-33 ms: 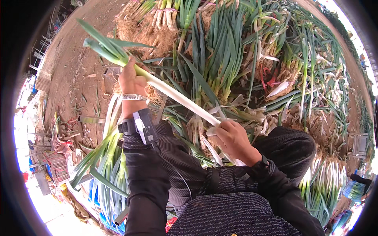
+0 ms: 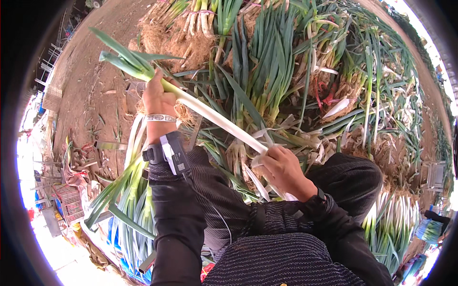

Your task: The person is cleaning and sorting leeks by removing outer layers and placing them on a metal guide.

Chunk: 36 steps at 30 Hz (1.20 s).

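Note:
A long green onion slants across the front of me, leaves up at the left and white end down at the right. My left hand is wrapped round its stalk just below the green leaves. At the lower white end, my right hand is closed on the stalk, and its fingers hide the root end. A thin pale strip of skin shows beside the right fingers. Below the right hand, loose white peelings lie near my lap.
Beyond my hands lies a large heap of green onions, with rooty bundles at the far side. More stand at the left and a white-stalked bundle at the right. Bare soil and a plastic crate are at the left.
My left hand and the onion's leafy end have shifted very slightly, the leaf tips moving a little left and down. My right hand stays nearly in place, its grip unchanged.

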Each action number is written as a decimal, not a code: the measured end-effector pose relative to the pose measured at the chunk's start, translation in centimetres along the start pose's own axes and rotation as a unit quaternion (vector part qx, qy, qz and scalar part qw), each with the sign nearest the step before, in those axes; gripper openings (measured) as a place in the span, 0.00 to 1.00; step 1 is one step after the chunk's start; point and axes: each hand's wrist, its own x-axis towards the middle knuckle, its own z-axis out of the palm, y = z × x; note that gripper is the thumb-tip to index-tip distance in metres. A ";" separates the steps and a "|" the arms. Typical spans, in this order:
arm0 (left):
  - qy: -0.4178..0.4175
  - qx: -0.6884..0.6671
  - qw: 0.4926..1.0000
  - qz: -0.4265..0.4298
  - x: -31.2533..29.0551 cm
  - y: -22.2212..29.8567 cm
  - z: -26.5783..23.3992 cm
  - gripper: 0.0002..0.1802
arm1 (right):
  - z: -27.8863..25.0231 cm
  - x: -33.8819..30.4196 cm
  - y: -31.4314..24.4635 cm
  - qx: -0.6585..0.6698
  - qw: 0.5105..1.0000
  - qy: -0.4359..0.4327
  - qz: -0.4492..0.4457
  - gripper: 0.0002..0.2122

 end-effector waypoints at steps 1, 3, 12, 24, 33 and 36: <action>0.003 -0.003 1.000 0.000 -0.1 0.1 -0.1 0.08 | -0.2 -0.2 0.2 -0.015 1.000 -0.009 -0.018 0.07; 0.008 -0.008 1.000 -0.001 -0.2 0.1 -0.2 0.08 | -0.7 -0.4 0.4 -0.009 0.999 -0.024 -0.019 0.07; 0.006 -0.008 1.000 0.012 0.0 0.4 -0.1 0.11 | -6.5 -0.8 1.1 0.556 0.770 -0.235 0.209 0.14; -0.027 -0.031 0.999 0.003 -0.7 0.0 0.4 0.10 | -2.5 1.7 1.4 -0.023 0.992 0.051 0.117 0.27; -0.084 -0.024 0.993 0.075 -3.2 2.2 0.8 0.07 | 4.3 -2.7 5.2 0.109 0.965 -0.157 0.178 0.21; -0.110 -0.101 0.977 0.151 -4.4 4.6 0.8 0.06 | 7.4 -7.4 7.7 0.147 0.958 -0.165 0.181 0.19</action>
